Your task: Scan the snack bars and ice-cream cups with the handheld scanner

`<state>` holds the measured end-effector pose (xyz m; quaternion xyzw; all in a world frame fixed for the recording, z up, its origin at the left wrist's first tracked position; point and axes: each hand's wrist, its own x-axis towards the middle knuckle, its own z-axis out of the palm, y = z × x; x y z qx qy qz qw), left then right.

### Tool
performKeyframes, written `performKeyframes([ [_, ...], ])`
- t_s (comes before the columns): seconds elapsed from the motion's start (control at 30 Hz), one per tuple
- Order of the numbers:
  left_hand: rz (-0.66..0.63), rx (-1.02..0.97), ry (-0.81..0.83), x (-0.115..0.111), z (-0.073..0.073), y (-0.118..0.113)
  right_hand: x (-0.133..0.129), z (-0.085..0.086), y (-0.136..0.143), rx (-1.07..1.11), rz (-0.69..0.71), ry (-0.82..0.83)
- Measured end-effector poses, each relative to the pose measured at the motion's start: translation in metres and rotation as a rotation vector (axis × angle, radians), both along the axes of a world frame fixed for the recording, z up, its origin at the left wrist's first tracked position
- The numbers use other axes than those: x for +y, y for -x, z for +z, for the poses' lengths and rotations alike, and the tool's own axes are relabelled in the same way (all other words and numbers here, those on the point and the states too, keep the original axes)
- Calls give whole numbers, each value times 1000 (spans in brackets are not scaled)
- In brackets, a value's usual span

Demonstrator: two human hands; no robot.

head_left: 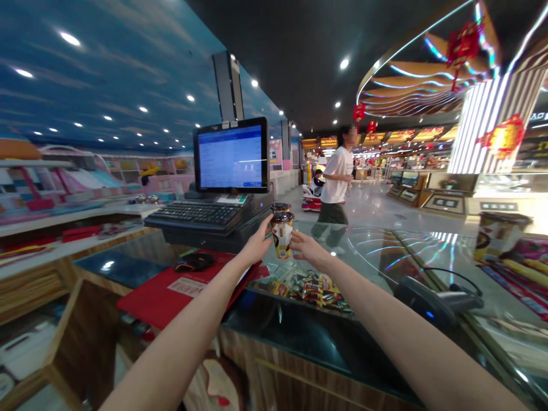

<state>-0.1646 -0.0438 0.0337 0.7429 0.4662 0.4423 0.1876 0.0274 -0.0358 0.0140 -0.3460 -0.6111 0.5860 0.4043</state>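
A lidded paper drink cup (282, 242) with a white, yellow and brown print stands upright on the glass counter in front of me. Right behind it shows the dark lid of a second cup (280, 207), mostly hidden. My left hand (259, 244) lies against the front cup's left side, its fingers partly out of sight behind it. From the other side, the curled fingers of my right hand (310, 251) touch the same cup. Under the glass below my wrists lie several small wrapped snacks (314, 290).
A till with a lit screen (231, 155) and keyboard (197, 216) stands left of the cups. Nearer are a red folder (158, 297) and black mouse (194, 262). At right are a barcode scanner (428, 299) and another cup (499, 237). A person (338, 177) walks beyond the counter.
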Motion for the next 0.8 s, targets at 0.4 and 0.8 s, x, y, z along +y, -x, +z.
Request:
performKeyframes([
  [0.4, -65, -194, 102, 26, -2, 22, 24, -5, 33, -26, 21, -46],
  [0.8, -3, -193, 90, 46, -7, 33, 41, -5, 50, 7, -5, 3],
])
